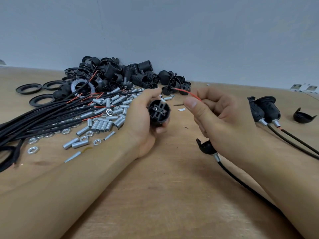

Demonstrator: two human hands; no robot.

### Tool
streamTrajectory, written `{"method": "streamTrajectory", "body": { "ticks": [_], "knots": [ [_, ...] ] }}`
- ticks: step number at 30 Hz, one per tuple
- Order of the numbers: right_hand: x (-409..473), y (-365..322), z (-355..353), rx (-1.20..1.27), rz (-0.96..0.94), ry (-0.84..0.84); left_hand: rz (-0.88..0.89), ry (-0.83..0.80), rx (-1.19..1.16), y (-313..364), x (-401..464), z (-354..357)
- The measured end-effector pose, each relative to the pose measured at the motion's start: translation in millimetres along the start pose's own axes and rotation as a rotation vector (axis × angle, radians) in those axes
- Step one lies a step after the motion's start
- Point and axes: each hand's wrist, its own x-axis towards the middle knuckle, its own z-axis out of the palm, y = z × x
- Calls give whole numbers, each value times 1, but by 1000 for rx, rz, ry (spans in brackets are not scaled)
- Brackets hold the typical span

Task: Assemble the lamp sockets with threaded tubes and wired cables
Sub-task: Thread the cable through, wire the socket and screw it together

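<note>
The left hand (141, 118) is wrapping its fingers around a black socket body (159, 112), turning its terminal face up toward the camera, while the right hand (212, 111) is pinching a thin red wire (189, 93) between thumb and forefinger, the bare tip pointing out past the socket. That wire seems to be running down through the right palm to a black cap (206, 147) with a threaded tube (215, 156) and a black cable (241, 181) trailing over the wooden surface (172, 195). The tricky part looks to be landing that fine tip in one small terminal slot: the wire is springy, so it could be bending away, or slipping into the wrong slot. A second conductor is not showing clearly, so polarity cannot be checked from here. The cable's drag on the surface could be tugging the wire back out of the pinch. Just beyond the left hand, loose threaded tubes (103, 123) and nuts (32, 150) are lying scattered, and a nudge from the wrist could be sending them rolling. Two finished sockets (265, 107) are resting well off to the right.
</note>
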Motion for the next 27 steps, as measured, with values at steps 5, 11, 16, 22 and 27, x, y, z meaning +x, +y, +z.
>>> {"method": "streamTrajectory", "body": {
  "ticks": [5, 11, 16, 22, 27],
  "knots": [
    [-4, -4, 6, -245, -141, -34, 23, 91, 37, -2, 4, -1],
    [-4, -3, 7, -370, -167, -43, 33, 84, 71, -4, 5, -1],
    [-3, -1, 9, -472, -193, -20, 41, 88, 96, -5, 5, 0],
    [-5, 0, 12, -483, -206, -25, 61, 102, 128, -8, 5, 0],
    [-5, 0, 13, -445, -216, -59, 27, 101, 179, -8, 4, 1]
  ]
}}
